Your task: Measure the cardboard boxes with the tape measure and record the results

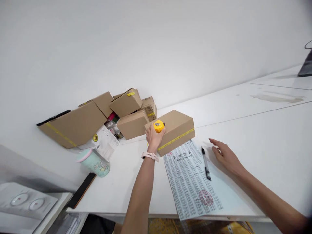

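My left hand (154,138), with a pink watch band (149,156) at its wrist, is closed around a yellow tape measure (159,126) at the near left corner of a brown cardboard box (174,125). A yellow strip with markings (176,139) runs along that box's front side. My right hand (226,157) hovers at the right with fingers stretched out, holding nothing. Between the hands lies a printed testing report (190,182) with a red round stamp, its top edge under or against the box. A black and clear pen (206,163) rests on the sheet.
Several more cardboard boxes (133,125) are piled at the left against the wall. In front of them are a white labelled packet (106,143) and a mint green tumbler (95,162) with a pink rim. A dark object (305,65) stands at the far right of the white table (263,136).
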The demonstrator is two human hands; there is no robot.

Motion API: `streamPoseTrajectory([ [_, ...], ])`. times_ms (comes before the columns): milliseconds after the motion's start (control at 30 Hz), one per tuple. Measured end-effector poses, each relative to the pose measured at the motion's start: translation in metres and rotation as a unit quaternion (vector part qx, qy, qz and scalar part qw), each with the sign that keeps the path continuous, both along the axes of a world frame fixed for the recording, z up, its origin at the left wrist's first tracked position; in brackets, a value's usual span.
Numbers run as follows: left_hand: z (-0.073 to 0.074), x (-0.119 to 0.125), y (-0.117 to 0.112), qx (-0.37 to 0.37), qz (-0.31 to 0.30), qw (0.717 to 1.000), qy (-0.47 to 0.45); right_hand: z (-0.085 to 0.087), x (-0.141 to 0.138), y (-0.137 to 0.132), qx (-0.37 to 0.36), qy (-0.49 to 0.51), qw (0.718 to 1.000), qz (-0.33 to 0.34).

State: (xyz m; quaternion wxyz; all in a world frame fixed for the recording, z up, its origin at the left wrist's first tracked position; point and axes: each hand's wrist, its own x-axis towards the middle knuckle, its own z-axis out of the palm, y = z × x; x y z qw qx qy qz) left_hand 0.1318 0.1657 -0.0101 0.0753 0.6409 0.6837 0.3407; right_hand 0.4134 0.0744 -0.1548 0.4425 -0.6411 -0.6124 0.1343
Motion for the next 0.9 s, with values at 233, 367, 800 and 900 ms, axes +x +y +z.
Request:
streamPoseTrajectory([
  [233,-0.002,-0.006,-0.004,0.01,-0.013,1.0,-0.011,0.079,-0.033,0.076,-0.078,0.258,0.959,0.086],
  [367,0.002,-0.022,-0.014,0.023,-0.034,0.999,-0.036,0.087,-0.053,0.068,-0.06,0.273,0.954,0.109],
  [800,0.011,-0.03,-0.099,0.043,-0.246,0.94,-0.233,0.097,-0.048,-0.032,0.01,0.283,0.959,0.012],
  [900,0.006,-0.015,-0.141,-0.074,-0.379,0.835,-0.392,0.134,-0.064,-0.063,-0.04,0.325,0.933,0.148],
])
